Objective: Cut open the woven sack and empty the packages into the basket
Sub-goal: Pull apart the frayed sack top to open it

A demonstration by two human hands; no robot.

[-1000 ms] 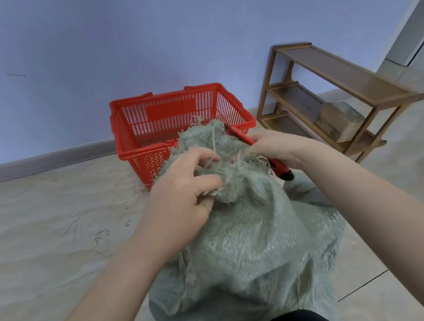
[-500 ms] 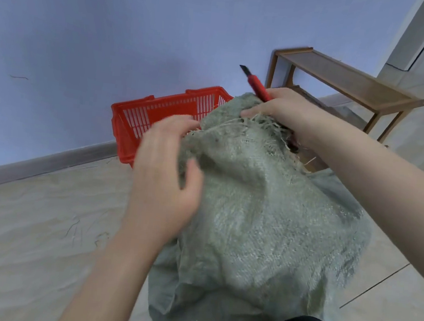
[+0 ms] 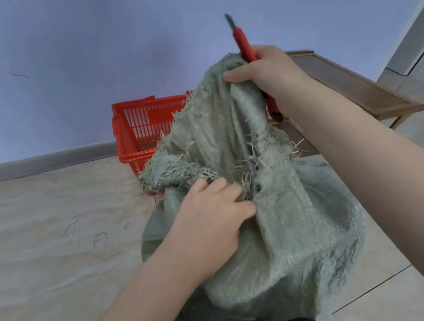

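Green woven sack [image 3: 291, 221] stands on the tiled floor [image 3: 42, 221] directly in front of the person, its frayed, cut mouth pulled upward between both hands. Right hand [image 3: 270, 72] clenches the topmost fold of sack fabric together with a red utility knife [image 3: 240, 39], blade end pointing up and away. Left hand [image 3: 210, 220], lower and nearer, grips a bunch of the frayed edge. Red basket [image 3: 136, 123] sits just behind the sack, partly hidden by it; contact between them cannot be determined.
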